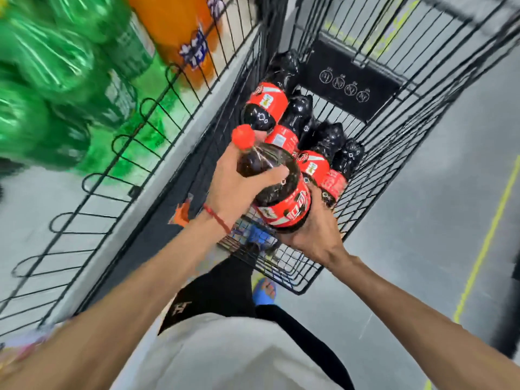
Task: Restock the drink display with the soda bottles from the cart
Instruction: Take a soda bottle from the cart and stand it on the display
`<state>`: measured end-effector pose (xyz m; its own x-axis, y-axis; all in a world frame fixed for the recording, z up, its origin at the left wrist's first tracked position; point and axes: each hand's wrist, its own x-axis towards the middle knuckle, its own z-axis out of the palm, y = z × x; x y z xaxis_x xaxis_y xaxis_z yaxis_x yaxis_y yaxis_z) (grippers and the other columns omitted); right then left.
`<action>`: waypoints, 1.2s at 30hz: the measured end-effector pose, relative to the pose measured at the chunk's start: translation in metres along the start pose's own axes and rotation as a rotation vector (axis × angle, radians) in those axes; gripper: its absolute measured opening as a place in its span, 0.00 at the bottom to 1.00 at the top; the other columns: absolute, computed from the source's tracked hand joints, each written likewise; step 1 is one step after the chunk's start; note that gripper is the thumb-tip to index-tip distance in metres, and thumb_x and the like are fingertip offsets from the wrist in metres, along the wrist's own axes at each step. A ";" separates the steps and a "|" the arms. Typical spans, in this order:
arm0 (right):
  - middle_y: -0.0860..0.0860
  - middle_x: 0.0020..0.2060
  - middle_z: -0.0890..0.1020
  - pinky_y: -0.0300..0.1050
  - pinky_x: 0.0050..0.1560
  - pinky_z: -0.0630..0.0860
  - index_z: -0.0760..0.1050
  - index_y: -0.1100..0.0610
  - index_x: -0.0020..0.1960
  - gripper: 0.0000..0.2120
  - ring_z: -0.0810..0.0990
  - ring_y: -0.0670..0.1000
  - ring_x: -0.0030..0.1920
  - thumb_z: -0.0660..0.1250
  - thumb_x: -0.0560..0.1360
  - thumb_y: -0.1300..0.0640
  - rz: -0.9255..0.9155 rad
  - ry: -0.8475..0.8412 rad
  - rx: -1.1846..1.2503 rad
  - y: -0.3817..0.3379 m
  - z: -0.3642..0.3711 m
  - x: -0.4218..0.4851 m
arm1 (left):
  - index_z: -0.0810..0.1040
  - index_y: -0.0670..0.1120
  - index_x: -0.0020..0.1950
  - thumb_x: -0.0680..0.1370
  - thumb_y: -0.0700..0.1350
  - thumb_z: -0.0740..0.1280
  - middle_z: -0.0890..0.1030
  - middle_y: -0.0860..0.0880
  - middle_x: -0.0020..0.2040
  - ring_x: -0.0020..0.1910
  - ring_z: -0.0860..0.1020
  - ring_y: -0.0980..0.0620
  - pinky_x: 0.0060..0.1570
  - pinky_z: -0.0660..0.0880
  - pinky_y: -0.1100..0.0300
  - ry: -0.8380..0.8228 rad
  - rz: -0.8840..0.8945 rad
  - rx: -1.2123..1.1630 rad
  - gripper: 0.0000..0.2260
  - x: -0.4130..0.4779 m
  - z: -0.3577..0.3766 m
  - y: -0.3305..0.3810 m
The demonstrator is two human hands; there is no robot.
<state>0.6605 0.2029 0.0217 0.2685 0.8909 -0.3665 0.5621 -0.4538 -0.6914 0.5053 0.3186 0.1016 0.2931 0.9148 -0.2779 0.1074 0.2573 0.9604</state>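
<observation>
gripping a cola bottle just above the cart's near end, left hand round its shoulder, right hand curled under its base, the person seems mid-lift; next, stand it on the display beside the cart.

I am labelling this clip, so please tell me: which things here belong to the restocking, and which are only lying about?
Job: held cola bottle, left hand, right hand, other cola bottles, cart, display rack.
Not the job: orange scrap, yellow floor line, blue sandal.
</observation>
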 end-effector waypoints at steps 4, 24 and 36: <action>0.43 0.57 0.79 0.43 0.54 0.77 0.56 0.42 0.73 0.54 0.80 0.46 0.55 0.86 0.57 0.46 -0.099 0.019 0.068 -0.025 -0.004 -0.041 | 0.70 0.53 0.69 0.62 0.52 0.82 0.78 0.52 0.66 0.67 0.77 0.54 0.71 0.71 0.51 -0.077 0.224 0.160 0.39 -0.056 -0.019 0.025; 0.43 0.57 0.83 0.54 0.56 0.80 0.58 0.34 0.70 0.49 0.83 0.49 0.56 0.82 0.57 0.47 -0.545 -0.066 0.152 -0.236 0.073 -0.130 | 0.73 0.45 0.68 0.61 0.41 0.85 0.81 0.53 0.60 0.61 0.81 0.54 0.65 0.76 0.51 0.355 0.543 0.333 0.38 -0.236 -0.202 0.124; 0.39 0.57 0.83 0.48 0.57 0.80 0.65 0.39 0.69 0.46 0.83 0.45 0.57 0.85 0.59 0.53 -0.618 -0.081 0.259 -0.372 0.207 -0.075 | 0.72 0.42 0.70 0.62 0.45 0.84 0.79 0.49 0.63 0.64 0.78 0.52 0.66 0.74 0.49 0.441 0.577 0.454 0.39 -0.211 -0.364 0.137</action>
<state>0.2689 0.3010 0.1774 -0.1075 0.9885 0.1060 0.3847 0.1397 -0.9124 0.1125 0.2747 0.3004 0.0326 0.9258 0.3767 0.4527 -0.3497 0.8202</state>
